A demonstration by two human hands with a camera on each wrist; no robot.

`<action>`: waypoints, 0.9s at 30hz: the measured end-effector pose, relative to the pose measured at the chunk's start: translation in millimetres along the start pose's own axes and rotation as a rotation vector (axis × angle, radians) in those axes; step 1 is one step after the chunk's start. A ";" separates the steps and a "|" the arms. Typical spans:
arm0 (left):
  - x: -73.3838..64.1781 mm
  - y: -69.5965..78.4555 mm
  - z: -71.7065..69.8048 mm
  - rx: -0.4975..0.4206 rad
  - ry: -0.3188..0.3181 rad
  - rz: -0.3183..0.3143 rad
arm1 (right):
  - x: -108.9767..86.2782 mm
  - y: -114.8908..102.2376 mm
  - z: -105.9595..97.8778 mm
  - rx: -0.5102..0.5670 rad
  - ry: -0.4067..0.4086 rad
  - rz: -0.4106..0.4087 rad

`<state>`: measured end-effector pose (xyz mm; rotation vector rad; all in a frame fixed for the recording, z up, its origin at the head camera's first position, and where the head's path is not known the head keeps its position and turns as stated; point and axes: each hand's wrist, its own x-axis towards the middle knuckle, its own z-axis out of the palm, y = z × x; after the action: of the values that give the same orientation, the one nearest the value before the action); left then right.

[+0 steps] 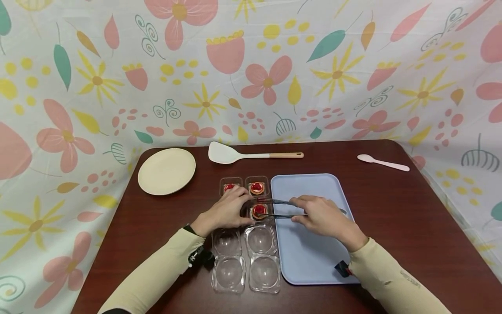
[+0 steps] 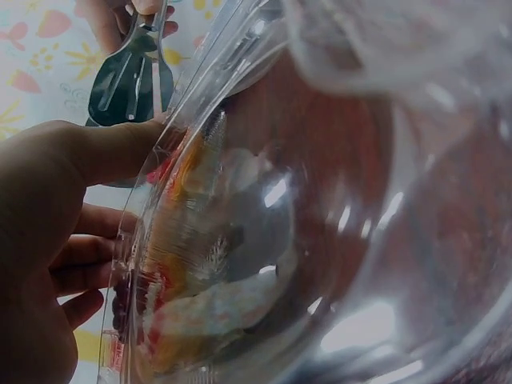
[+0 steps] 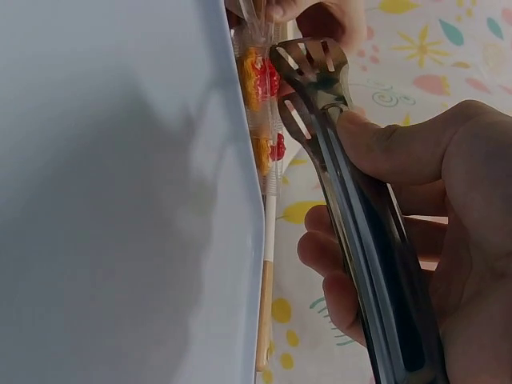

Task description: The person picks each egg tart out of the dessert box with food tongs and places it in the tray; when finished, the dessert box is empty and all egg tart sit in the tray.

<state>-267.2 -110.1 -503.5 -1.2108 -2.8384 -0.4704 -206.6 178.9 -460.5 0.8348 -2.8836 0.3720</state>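
Observation:
My left hand (image 1: pixel 227 206) holds a clear plastic container (image 1: pixel 251 216) between thumb and fingers. Inside it sits a small tart (image 1: pixel 259 211) with a red topping. My right hand (image 1: pixel 323 218) grips metal tongs (image 3: pixel 364 216) with slotted tips. The tips are apart, one at each side of that tart; whether they touch it I cannot tell. Behind it another red-topped tart (image 1: pixel 257 188) sits in its own compartment, with a third tart (image 1: pixel 228 186) to its left, partly covered by my left fingers. Clear lids (image 1: pixel 264 272) lie folded open on the near side.
A blue tray (image 1: pixel 306 266) lies under my right hand, right beside the containers. Farther back are a cream plate (image 1: pixel 166 171), a white spatula (image 1: pixel 223 153) with a wooden handle end, and a pink spoon (image 1: pixel 384 162). A floral cloth (image 1: pixel 266 83) hangs behind the table.

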 end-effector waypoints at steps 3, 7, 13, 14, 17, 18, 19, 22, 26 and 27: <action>0.0 -0.3 0.7 -0.006 0.007 0.003 | 0.7 -0.4 1.7 -0.010 -0.002 -0.011; 0.5 -0.7 1.2 -0.004 0.015 0.006 | 1.7 -2.1 1.7 -0.019 -0.010 -0.018; 0.7 -0.6 0.8 0.001 0.014 0.008 | 3.7 -4.5 0.7 -0.039 -0.033 -0.009; 0.7 -0.5 0.7 -0.001 0.013 0.007 | 4.1 -4.9 0.5 -0.042 -0.036 -0.009; 0.9 -0.5 0.6 -0.001 0.006 0.003 | 5.2 -5.7 0.2 -0.054 -0.045 -0.013; 0.8 -0.4 0.5 0.002 0.002 0.001 | 5.5 -5.9 0.2 -0.058 -0.048 -0.015; 0.8 -0.2 0.4 0.000 -0.001 -0.001 | 5.8 -6.0 0.3 -0.060 -0.052 -0.018; 0.8 0.3 0.0 -0.002 -0.006 -0.004 | 6.6 -6.0 0.4 -0.067 -0.059 -0.028; 1.1 0.6 -0.3 -0.003 -0.010 -0.007 | 7.6 -5.3 0.4 -0.081 -0.068 -0.036; 1.1 0.7 -0.4 -0.002 -0.011 -0.008 | 7.9 -5.3 0.6 -0.086 -0.071 -0.036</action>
<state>-267.5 -109.0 -502.9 -1.2067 -2.8532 -0.4692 -210.4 170.4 -458.6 0.9020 -2.9210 0.2166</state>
